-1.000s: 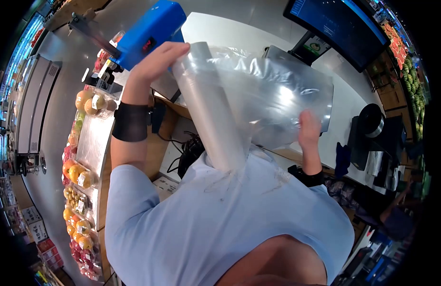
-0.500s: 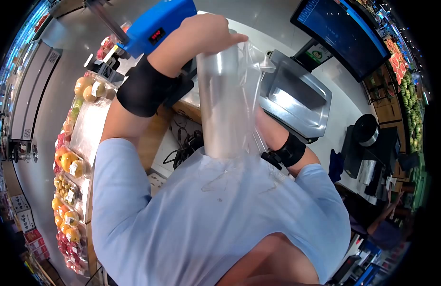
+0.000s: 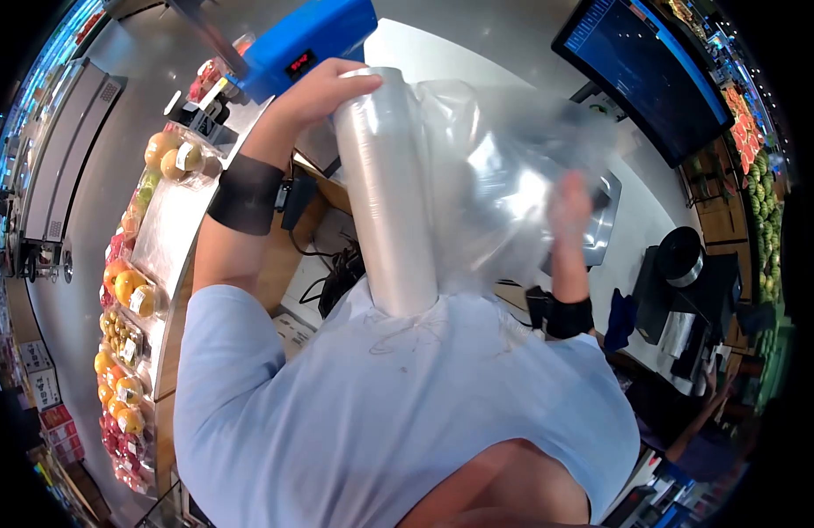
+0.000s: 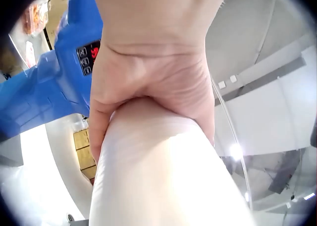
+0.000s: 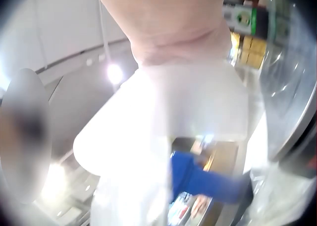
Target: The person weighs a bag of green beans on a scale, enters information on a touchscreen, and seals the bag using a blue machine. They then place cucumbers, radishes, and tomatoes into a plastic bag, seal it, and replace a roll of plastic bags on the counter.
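Note:
A thick roll of clear plastic film [image 3: 385,194] stands slightly tilted against the front of the light blue shirt. At its upper end the left hand [image 3: 323,92] grips the roll, thumb over the top rim; in the left wrist view the left hand [image 4: 153,77] wraps round the end of the roll [image 4: 158,171]. Loose film [image 3: 490,185] spreads from the roll to the blurred right hand [image 3: 569,211], which holds its far side. Pale film [image 5: 133,137] covers the fingers of the right hand [image 5: 183,37] in the right wrist view.
A blue device [image 3: 310,44] with a red display is beyond the left hand. Behind the film lies a metal scale plate [image 3: 605,220]; a monitor [image 3: 644,79] stands beyond it. Packed fruit [image 3: 130,290] lines the left side. A black machine [image 3: 688,273] sits at right.
The right hand has come out from behind the roll and moved right, spreading the film over the scale plate. The left hand has shifted left and lower at the roll's top.

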Motion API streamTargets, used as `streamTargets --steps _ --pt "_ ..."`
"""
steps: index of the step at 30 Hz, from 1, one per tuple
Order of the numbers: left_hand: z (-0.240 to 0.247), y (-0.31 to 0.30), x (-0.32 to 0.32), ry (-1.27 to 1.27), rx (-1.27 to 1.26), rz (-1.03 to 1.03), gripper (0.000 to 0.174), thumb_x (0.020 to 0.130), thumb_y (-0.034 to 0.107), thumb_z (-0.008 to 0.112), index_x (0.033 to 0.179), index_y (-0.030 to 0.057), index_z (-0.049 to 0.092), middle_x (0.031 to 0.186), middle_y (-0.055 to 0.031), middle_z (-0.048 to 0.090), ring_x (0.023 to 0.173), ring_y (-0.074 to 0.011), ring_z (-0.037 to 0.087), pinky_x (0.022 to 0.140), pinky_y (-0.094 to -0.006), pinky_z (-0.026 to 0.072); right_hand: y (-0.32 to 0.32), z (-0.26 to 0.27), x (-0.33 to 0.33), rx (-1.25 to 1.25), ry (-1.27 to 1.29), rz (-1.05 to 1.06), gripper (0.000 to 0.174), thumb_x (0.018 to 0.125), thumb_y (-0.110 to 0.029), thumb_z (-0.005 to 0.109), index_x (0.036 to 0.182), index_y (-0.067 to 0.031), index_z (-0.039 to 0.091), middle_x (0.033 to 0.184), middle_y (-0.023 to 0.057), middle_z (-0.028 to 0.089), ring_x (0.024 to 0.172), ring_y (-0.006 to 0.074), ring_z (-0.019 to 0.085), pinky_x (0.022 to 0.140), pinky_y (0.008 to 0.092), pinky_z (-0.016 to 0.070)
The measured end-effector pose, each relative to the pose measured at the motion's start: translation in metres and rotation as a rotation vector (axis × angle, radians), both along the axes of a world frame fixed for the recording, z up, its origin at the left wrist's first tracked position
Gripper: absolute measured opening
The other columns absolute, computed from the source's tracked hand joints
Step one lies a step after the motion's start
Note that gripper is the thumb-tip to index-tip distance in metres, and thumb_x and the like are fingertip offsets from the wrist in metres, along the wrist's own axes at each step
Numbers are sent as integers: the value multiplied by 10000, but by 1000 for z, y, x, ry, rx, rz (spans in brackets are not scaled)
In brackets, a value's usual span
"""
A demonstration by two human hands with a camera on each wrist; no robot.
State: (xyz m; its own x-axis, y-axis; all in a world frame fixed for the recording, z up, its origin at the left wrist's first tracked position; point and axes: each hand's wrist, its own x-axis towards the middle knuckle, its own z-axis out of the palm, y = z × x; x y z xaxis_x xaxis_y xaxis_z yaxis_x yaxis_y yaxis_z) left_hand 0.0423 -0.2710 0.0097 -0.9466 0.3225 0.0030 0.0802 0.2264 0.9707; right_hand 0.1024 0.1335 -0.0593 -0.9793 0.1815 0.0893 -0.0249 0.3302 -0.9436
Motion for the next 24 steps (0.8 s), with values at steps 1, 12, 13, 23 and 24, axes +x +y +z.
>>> streamTargets --steps 1,12,13,23,24 --pt "-2 -8 6 -3 94 -15 385 867 334 614 1003 -24 657 889 -65 654 826 -135 601 773 -278 461 30 2 5 -138 5 -77 344 975 -346 457 876 -46 592 723 4 536 624 96 495 556 250 391" --pt "13 -10 38 -34 -5 47 350 876 302 612 990 -28 635 871 -63 652 783 -124 606 715 -266 478 112 -50 44 19 151 -511 328 969 -258 481 803 -2 603 750 14 578 688 136 523 610 295 413" --pt "5 -19 47 -84 147 154 341 878 278 601 996 -41 626 885 -68 648 789 -127 607 717 -265 479 143 -65 48 153 181 -701 318 964 -254 481 842 1 625 786 28 602 726 166 553 646 314 442" --pt "-4 -60 78 -4 308 210 389 823 243 580 1064 -63 578 922 -65 627 803 -125 601 729 -256 481 80 97 7 438 560 -579 294 968 -192 430 895 -27 662 871 47 667 816 123 585 727 302 460" --pt "0 -60 73 19 267 167 395 796 248 595 1048 -56 585 912 -58 626 798 -118 595 721 -248 473 63 104 -15 782 758 -441 279 946 -135 418 844 -26 654 851 62 669 782 150 609 720 289 459"
